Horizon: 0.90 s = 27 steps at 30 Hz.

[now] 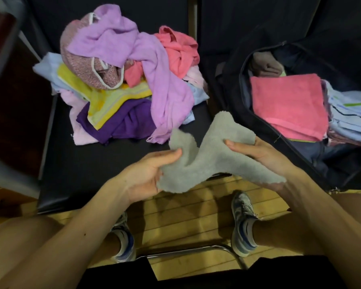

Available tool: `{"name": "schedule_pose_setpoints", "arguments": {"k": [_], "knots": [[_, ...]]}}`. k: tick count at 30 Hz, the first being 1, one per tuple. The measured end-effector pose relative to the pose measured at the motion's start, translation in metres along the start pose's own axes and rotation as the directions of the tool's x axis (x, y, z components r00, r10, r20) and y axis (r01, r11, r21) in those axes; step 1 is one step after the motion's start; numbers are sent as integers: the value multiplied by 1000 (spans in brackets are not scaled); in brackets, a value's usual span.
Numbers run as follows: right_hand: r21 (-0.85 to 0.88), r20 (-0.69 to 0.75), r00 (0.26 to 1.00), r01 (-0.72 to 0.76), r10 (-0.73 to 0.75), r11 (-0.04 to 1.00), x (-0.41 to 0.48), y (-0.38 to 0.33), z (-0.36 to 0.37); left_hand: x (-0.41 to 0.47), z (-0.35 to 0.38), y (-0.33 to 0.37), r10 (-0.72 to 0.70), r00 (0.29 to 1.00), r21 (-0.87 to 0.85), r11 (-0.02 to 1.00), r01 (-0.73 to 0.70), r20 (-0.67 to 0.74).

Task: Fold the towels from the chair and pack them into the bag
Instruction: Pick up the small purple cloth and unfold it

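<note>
A small grey towel (215,157) hangs crumpled between both hands over the front edge of the black chair seat (75,163). My left hand (148,174) pinches its left side and my right hand (252,151) grips its right side. On the seat behind lies a loose pile of towels (129,80): lilac, pink, yellow, dark purple, pale blue. To the right the dark bag (233,94) stands open, with a folded pink towel (288,107) on top, pale blue striped towels (352,113) beside it and a brown one (265,65) behind.
Wooden floor (175,207) lies below the hands, with my two sneakers (242,220) and a chrome chair leg (196,250) near my knees. A dark wooden piece of furniture (8,101) stands at the left.
</note>
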State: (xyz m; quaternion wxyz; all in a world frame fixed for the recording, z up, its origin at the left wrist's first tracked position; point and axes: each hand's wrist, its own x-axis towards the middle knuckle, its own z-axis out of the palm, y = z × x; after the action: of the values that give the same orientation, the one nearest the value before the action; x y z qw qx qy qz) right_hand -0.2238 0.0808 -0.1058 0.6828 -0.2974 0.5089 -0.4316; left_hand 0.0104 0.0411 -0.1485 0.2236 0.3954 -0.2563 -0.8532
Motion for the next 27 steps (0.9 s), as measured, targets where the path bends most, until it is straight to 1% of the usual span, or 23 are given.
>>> {"name": "schedule_pose_setpoints", "arguments": {"k": [1,3,5,7,9,12,16,17,19,21,22,24,25,27], "knots": [[-17,-17,1000,2,-2,1000,2,-1,-2,1,1,-1,2,999,102,995,3,-43],[-94,-60,998,2,-7,996,7,-3,-9,5,0,0,84,989,230,972,-54,-125],[-210,-102,995,-30,9,977,12,-5,-15,8,-5,6,210,953,263,953,-149,-220],[-261,-129,990,-82,49,962,16,-3,-22,8,-11,13,272,924,276,941,-198,-267],[-223,-159,984,-112,77,968,16,-2,-25,6,-15,17,297,918,324,923,-205,-264],[-201,-91,991,-116,100,973,16,-1,-30,6,-18,18,307,914,378,905,-194,-267],[-192,-24,993,-118,116,974,16,-2,-38,8,-22,20,261,936,414,898,-147,-234],[-194,3,995,-93,95,977,15,-3,-39,6,-21,21,264,942,416,895,-160,-208],[-159,33,999,7,-2,987,11,-10,-42,2,-20,25,339,929,411,875,-254,-147],[-104,26,992,124,-122,987,8,-17,-44,-4,-20,31,453,885,465,810,-358,-107],[-118,22,985,170,-169,978,10,-18,-45,-4,-22,33,508,856,530,755,-386,-100],[-230,9,976,215,-219,949,13,-14,-42,-1,-29,32,585,808,683,619,-386,-74],[-276,-20,972,220,-234,936,14,-11,-42,1,-32,31,606,793,735,566,-372,-65],[-305,-68,966,219,-251,927,17,-10,-42,6,-36,30,633,771,776,520,-357,-69]]}}
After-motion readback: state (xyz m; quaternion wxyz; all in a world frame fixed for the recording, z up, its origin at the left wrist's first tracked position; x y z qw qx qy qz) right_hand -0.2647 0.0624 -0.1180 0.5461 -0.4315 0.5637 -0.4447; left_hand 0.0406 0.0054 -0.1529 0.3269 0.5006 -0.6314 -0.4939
